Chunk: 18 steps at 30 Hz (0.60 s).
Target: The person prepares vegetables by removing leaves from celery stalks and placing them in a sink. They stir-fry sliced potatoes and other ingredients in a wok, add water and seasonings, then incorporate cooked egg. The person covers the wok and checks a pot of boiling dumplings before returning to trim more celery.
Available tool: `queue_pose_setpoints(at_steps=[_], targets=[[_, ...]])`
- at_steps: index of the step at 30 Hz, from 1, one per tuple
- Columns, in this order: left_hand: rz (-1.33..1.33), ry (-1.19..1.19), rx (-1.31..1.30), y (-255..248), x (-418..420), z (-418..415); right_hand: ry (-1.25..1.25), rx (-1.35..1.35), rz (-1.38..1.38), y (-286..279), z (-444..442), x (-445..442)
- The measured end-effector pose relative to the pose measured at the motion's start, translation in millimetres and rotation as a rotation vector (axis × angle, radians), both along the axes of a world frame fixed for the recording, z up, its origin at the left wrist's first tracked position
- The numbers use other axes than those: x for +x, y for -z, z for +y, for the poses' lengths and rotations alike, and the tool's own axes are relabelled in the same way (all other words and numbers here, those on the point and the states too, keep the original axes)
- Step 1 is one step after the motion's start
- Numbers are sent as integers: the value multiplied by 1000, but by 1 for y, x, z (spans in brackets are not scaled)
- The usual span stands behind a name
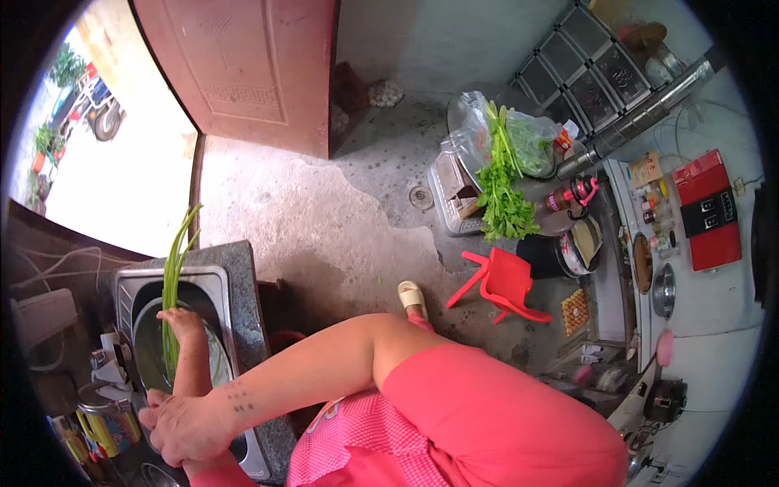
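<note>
My left hand [182,325] is shut around a few long green vegetable stalks [174,268]. Their tops rise past the sink's edge, and their lower ends hang into a round basin [137,344]. The basin sits in a stainless steel sink [224,292] and seems to hold water. Across my left forearm lies my right hand [188,429], its fingers bent. Whether it grips the forearm or the pink sleeve there is hard to tell. My right arm hides part of the basin and sink.
Bottles and a yellow-labelled container [109,426] crowd the sink's left. A red plastic stool [508,283] stands on the floor. Leafy celery [505,182] and plastic bags lie on a round table. A counter [706,304] runs along the right; a door [243,67] stands open.
</note>
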<state>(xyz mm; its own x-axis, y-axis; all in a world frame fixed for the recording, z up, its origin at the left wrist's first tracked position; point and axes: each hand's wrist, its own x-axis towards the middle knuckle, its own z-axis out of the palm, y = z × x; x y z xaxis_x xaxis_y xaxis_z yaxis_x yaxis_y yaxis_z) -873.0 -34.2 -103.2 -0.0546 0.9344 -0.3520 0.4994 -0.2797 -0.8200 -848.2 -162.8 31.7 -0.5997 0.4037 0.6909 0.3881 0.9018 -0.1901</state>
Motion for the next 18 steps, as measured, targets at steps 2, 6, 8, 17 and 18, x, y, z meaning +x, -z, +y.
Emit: queue_pose_setpoints(at_steps=[2, 6, 8, 17, 18], targets=[[-45, -90, -41, 0, -9, -2, -178, 133, 115, -5, 18, 47], [-174, -104, -95, -2, 25, 23, -311, -190, -289, -9, 69, 201], [-232, -110, -47, -31, 41, 17, -425, -166, -301, 2, 78, 296], [-905, 98, 130, -11, 341, 67, 1403, -445, 187, 197, 41, 781], [-1025, 108, 40, -1, 396, 69, 1482, -505, 99, 203, 28, 806]])
